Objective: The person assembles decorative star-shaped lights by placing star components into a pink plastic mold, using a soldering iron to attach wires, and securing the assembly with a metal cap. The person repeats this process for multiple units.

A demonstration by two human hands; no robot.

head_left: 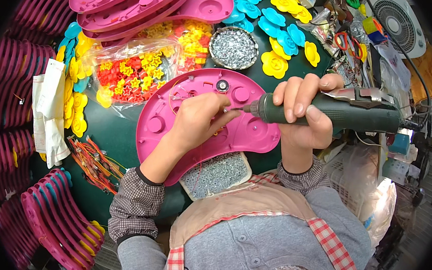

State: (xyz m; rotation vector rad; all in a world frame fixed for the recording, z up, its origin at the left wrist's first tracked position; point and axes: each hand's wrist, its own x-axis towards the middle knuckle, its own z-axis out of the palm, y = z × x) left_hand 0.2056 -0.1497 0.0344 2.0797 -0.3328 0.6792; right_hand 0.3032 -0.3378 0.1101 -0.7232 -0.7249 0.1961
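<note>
A pink curved plastic shell (251, 132) lies on the green table with its posts and recesses facing up. A small round black and silver part (222, 86) sits in it, and thin wires run across it. My right hand (303, 109) is wrapped round a dark green electric screwdriver (350, 115), held level with its bit pointing left. Over the shell, my left hand (199, 118) has its thumb and forefinger pinched together at the bit's tip. What they hold is too small to make out; a tiny shiny spot shows there.
Behind the shell are a round dish of screws (233, 48), a bag of red and yellow star pieces (133, 75) and stacked pink shells (138, 10). A tray of small metal parts (217, 176) is in front. Wire bundles (95, 163) lie left; a fan (396, 24) stands right.
</note>
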